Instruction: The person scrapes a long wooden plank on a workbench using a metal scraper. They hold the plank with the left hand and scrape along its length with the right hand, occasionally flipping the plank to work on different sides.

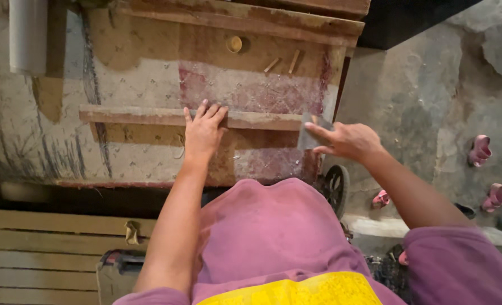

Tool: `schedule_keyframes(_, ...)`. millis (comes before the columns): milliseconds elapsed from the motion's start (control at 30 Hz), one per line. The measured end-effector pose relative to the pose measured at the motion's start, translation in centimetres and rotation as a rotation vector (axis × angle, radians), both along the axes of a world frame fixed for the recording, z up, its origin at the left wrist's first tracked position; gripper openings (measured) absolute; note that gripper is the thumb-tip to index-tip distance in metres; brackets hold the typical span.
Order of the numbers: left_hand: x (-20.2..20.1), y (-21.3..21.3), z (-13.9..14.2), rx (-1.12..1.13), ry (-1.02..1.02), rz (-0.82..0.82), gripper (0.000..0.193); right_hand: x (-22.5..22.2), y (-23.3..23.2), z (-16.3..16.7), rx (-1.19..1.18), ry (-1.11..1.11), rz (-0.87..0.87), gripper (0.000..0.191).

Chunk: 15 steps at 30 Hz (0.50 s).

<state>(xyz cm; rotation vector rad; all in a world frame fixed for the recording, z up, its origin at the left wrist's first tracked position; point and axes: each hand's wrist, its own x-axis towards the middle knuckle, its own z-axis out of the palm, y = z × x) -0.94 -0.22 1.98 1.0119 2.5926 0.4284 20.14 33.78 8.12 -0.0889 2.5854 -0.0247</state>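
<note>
Two bare arms reach out from a pink-purple shirt with a yellow patch (pixel 296 291) at the bottom edge; its shape is cut off by the frame. Low on the left lie pale wooden slats (pixel 42 254), with a dark boxy thing (pixel 118 265) beside them that is too dim to identify.

The left hand (pixel 204 133) lies flat on a wooden strip (pixel 149 116) that runs across the worn surface (pixel 126 85), its fingers (pixel 214 112) released and spread, tips over the strip's upper edge. The right hand (pixel 347 140) is at the surface's right edge, its fingers grasping a small grey rectangular sheet (pixel 309 135), thumb on one face and the fingers behind it. The sheet is held just past the right end of the strip; whether it touches the wood cannot be told.

Further up the surface lie two short wooden pegs (pixel 283 62) side by side, and a small round yellowish cap (pixel 234 43). A white cylinder (pixel 27 34) stands at the upper left, cut off at the top.

To the right, on the grey stone floor (pixel 420 101), are small pink sandals (pixel 479 149), well apart from the hands. A dark wheel (pixel 337 186) shows under the surface's corner, partly hidden.
</note>
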Motion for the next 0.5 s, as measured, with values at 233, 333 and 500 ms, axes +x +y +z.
schedule_keyframes(233,-0.1,-0.4,-0.7,0.021,0.018,0.005,0.064,-1.7,-2.9,-1.4,-0.025,-0.028,-0.022,0.082)
schedule_keyframes(333,-0.3,-0.4,-0.9,0.008,0.022,0.000,0.063,-3.2,-5.8,-2.1,-0.050,0.015,-0.080,0.080)
schedule_keyframes(500,-0.6,0.0,-0.8,-0.025,0.015,-0.013,0.061,-2.6,-6.0,-0.8,-0.022,0.093,-0.115,0.077)
